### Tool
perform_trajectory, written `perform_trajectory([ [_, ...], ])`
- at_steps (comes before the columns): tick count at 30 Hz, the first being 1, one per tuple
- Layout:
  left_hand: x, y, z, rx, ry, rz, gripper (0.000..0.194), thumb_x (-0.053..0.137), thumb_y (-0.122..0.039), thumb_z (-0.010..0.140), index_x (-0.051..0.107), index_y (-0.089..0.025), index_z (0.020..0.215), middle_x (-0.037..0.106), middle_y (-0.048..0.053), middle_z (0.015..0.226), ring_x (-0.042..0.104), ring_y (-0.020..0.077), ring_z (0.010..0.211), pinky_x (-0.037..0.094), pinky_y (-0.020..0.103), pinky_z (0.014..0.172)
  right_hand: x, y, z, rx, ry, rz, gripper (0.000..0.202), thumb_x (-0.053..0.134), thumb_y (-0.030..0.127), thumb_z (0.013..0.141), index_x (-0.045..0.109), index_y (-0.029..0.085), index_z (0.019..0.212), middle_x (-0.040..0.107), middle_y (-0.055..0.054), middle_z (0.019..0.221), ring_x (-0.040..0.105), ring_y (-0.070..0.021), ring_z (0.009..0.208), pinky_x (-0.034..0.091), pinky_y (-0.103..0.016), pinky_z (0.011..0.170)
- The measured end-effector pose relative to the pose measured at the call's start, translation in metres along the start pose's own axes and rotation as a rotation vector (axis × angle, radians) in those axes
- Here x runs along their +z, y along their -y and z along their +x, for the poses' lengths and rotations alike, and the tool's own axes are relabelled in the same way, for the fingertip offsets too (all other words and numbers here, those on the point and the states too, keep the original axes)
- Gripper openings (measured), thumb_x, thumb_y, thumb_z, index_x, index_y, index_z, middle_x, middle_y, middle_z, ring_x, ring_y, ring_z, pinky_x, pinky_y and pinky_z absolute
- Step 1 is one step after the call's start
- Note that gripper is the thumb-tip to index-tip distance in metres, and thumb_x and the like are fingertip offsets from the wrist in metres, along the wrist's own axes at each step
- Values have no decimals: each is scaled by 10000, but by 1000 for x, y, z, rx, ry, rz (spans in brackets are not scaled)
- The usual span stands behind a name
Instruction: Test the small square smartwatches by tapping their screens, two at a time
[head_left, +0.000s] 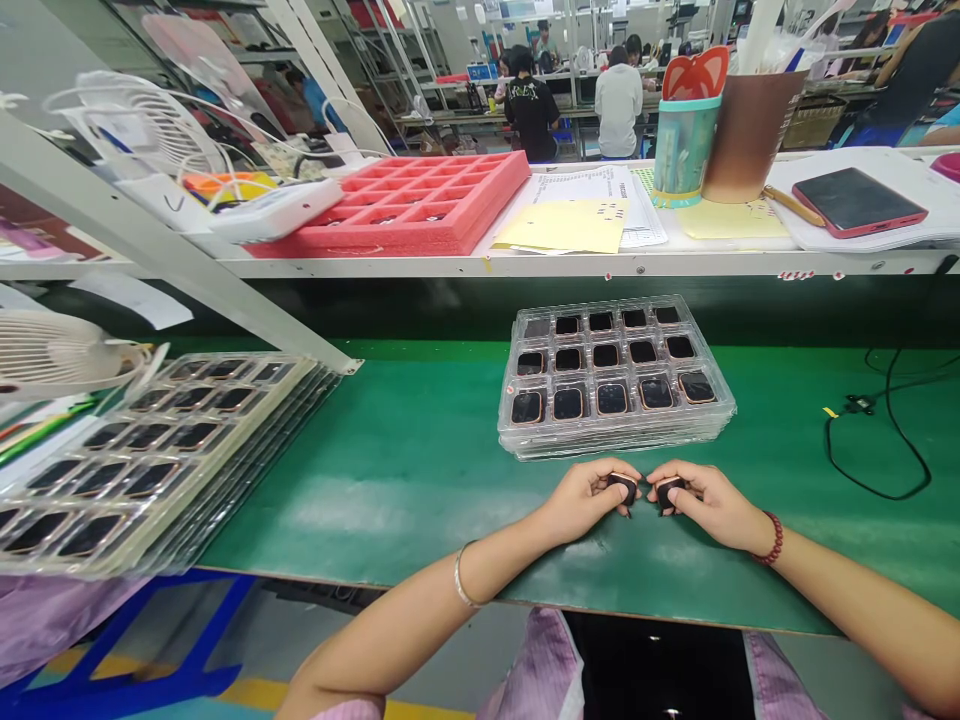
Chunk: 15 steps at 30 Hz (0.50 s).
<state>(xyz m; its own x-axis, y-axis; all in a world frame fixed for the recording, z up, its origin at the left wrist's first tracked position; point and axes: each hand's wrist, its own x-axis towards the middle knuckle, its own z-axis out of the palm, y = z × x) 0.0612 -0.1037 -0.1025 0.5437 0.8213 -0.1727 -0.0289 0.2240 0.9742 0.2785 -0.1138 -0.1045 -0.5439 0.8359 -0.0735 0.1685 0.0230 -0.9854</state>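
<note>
My left hand point(592, 497) is closed on a small black square piece point(622, 487) with a copper-coloured edge. A similar black piece point(670, 491) is gripped between the thumb and fingers of my right hand point(705, 500). Both hands are close together, low over the green mat point(420, 440), with a narrow gap between the two pieces. Just beyond them sits a stack of clear plastic trays point(615, 435), its top tray holding rows of black square pieces. One pocket at its back left looks greyer than the others.
More stacked trays point(247, 440) of black pieces lie at the left, near a white fan point(60, 350). A raised shelf point(555, 266) bears a red foam tray point(420, 205), papers, cups and a phone point(859, 200). A black cable point(892, 420) lies right. People sit far behind.
</note>
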Motion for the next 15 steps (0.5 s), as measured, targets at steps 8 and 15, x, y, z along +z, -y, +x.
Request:
perform_trajectory([
  [8,-1,2,0,-34,-5,93,369,569,-185,767,555,-165,1136,627,84,1010,655,160,776,444,208,579,0,-1,0,-52,-39,-142,268,495,95,794,546,196,1038,655,-37,867,610,-163,782,485,-264,666],
  [15,-1,4,1,-24,-10,68,413,552,-108,723,555,-161,1132,632,69,975,648,146,748,467,238,638,-1,0,-1,-73,-34,-179,283,498,90,779,527,194,1040,650,-41,877,610,-168,794,487,-264,664],
])
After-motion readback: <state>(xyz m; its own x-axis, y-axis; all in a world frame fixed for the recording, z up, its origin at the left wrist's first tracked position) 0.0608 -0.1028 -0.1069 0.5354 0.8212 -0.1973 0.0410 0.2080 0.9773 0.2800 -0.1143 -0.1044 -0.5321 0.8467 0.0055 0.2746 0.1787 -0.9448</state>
